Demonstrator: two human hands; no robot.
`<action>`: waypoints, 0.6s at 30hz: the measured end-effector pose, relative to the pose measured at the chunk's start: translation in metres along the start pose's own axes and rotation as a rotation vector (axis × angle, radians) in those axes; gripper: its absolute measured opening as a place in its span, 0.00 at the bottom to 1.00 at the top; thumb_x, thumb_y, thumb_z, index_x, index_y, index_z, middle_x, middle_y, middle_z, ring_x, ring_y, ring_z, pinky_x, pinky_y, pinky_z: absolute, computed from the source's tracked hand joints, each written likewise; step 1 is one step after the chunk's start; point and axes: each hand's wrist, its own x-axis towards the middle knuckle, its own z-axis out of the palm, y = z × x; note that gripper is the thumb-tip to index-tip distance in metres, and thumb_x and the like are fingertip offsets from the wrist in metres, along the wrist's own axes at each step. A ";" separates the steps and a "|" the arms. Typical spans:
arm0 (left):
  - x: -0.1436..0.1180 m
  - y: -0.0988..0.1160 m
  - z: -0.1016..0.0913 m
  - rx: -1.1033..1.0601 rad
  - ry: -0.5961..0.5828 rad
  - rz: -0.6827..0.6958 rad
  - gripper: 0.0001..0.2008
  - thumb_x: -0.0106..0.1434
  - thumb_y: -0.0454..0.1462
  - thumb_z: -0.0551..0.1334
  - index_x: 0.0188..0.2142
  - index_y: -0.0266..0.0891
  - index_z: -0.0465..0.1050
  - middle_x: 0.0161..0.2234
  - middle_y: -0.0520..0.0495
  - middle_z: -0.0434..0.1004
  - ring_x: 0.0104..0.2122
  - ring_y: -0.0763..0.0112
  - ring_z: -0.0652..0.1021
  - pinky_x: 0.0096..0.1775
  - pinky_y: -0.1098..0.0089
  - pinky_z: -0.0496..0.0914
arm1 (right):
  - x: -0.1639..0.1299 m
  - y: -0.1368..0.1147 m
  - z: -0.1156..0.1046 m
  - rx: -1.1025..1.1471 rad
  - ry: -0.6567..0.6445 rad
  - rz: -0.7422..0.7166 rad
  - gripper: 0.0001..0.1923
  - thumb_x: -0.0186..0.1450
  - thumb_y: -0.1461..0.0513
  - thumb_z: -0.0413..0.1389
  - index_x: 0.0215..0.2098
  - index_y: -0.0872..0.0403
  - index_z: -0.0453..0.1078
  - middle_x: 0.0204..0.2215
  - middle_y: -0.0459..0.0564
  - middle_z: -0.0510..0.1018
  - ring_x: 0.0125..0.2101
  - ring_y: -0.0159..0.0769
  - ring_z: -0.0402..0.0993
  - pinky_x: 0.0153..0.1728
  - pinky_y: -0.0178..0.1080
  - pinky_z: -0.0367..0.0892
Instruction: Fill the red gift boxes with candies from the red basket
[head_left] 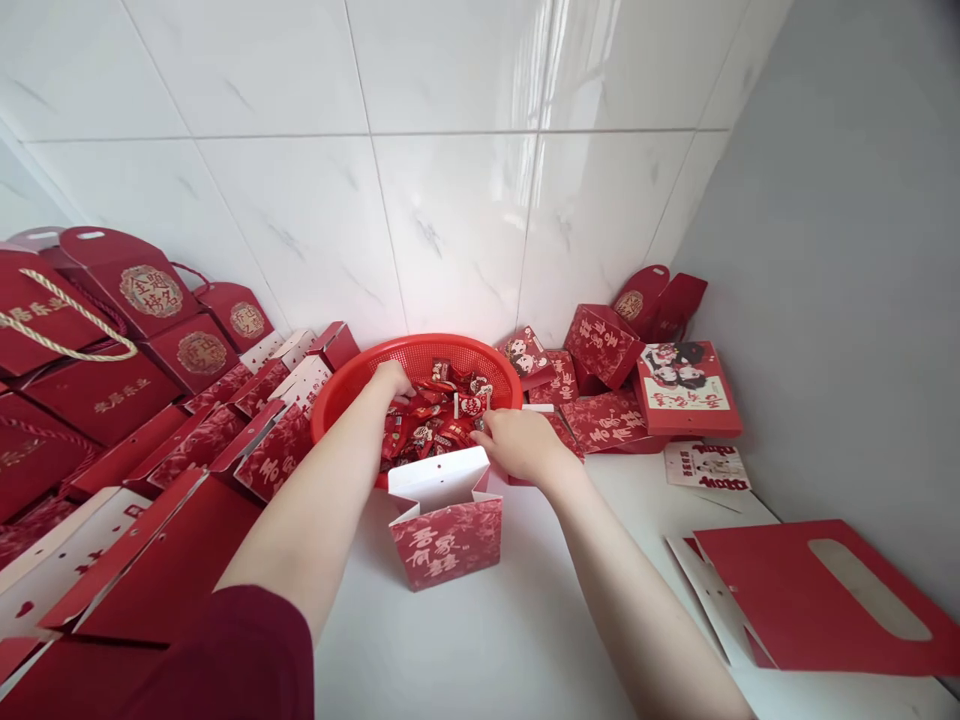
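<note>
Both hands are reaching into the red basket (420,352), a round plastic one with a perforated wall, heaped with small glossy wrapped sweets (439,415). The left hand (390,382) is dipping among the sweets at the basket's left side, its fingers curled down and hidden in the pile, so I cannot tell whether it is gripping anything. The right hand (517,442) is hovering at the near right edge of the heap, fingers loosely bent toward the sweets; whether it is pinching one is not clear.

Just below the hands, an open box (446,520) is standing upright on the smooth white counter (525,620), red printed card outside, white inside, its flap raised. Its inside is hidden, so the filling looks only begun. To the left of the left arm, many more card boxes (247,420) are lying open and apparently unfilled; right of the right hand, closed boxes (607,385) are piling up by the tiled wall (450,180).
</note>
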 end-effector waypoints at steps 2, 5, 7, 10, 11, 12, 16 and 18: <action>-0.005 0.003 -0.011 -0.024 -0.015 -0.018 0.17 0.67 0.41 0.61 0.52 0.36 0.69 0.49 0.42 0.73 0.45 0.63 0.77 0.45 0.59 0.75 | 0.000 -0.001 0.000 -0.003 0.006 0.001 0.18 0.71 0.55 0.46 0.40 0.57 0.73 0.39 0.58 0.81 0.40 0.47 0.78 0.34 0.39 0.64; -0.019 0.011 -0.026 -0.053 -0.007 0.006 0.16 0.68 0.42 0.60 0.52 0.37 0.70 0.50 0.42 0.73 0.45 0.64 0.77 0.46 0.59 0.75 | 0.000 -0.002 -0.001 -0.007 0.016 0.004 0.18 0.71 0.55 0.46 0.39 0.57 0.74 0.39 0.58 0.81 0.40 0.46 0.78 0.34 0.39 0.64; -0.030 0.015 -0.034 -0.064 0.012 0.048 0.16 0.68 0.42 0.60 0.52 0.36 0.70 0.50 0.43 0.73 0.46 0.62 0.76 0.46 0.59 0.75 | 0.000 -0.001 -0.001 -0.009 0.020 0.004 0.18 0.71 0.56 0.46 0.40 0.57 0.74 0.39 0.58 0.81 0.40 0.46 0.78 0.35 0.39 0.64; -0.042 0.019 -0.042 -0.060 0.003 0.101 0.16 0.68 0.42 0.60 0.51 0.36 0.71 0.51 0.43 0.73 0.47 0.61 0.76 0.47 0.59 0.74 | 0.000 0.001 0.001 -0.012 0.014 -0.001 0.18 0.72 0.56 0.45 0.40 0.57 0.74 0.39 0.58 0.81 0.40 0.46 0.78 0.36 0.39 0.64; -0.044 0.020 -0.044 -0.053 -0.023 0.106 0.15 0.68 0.42 0.60 0.50 0.36 0.72 0.51 0.43 0.73 0.47 0.62 0.76 0.47 0.59 0.74 | 0.000 0.001 0.001 -0.014 0.011 -0.002 0.18 0.72 0.56 0.45 0.40 0.57 0.74 0.39 0.58 0.81 0.40 0.46 0.78 0.36 0.38 0.64; -0.044 0.020 -0.044 -0.043 -0.056 0.101 0.15 0.68 0.42 0.60 0.50 0.36 0.72 0.51 0.43 0.73 0.46 0.62 0.76 0.46 0.60 0.74 | 0.000 0.001 0.002 -0.017 0.008 -0.003 0.19 0.72 0.56 0.44 0.40 0.57 0.74 0.39 0.58 0.81 0.40 0.46 0.78 0.36 0.38 0.64; -0.035 0.019 -0.033 0.017 -0.135 0.044 0.17 0.67 0.42 0.61 0.52 0.36 0.70 0.51 0.42 0.73 0.46 0.63 0.76 0.46 0.59 0.75 | -0.002 -0.001 0.003 -0.034 0.003 0.004 0.20 0.73 0.56 0.43 0.41 0.58 0.74 0.40 0.60 0.81 0.42 0.47 0.78 0.38 0.39 0.65; -0.027 0.018 -0.022 0.053 -0.122 0.033 0.17 0.67 0.42 0.61 0.53 0.37 0.69 0.51 0.42 0.72 0.48 0.62 0.76 0.47 0.58 0.74 | -0.003 -0.002 0.002 -0.042 0.002 0.004 0.20 0.73 0.57 0.42 0.41 0.58 0.74 0.41 0.60 0.80 0.42 0.47 0.77 0.39 0.40 0.65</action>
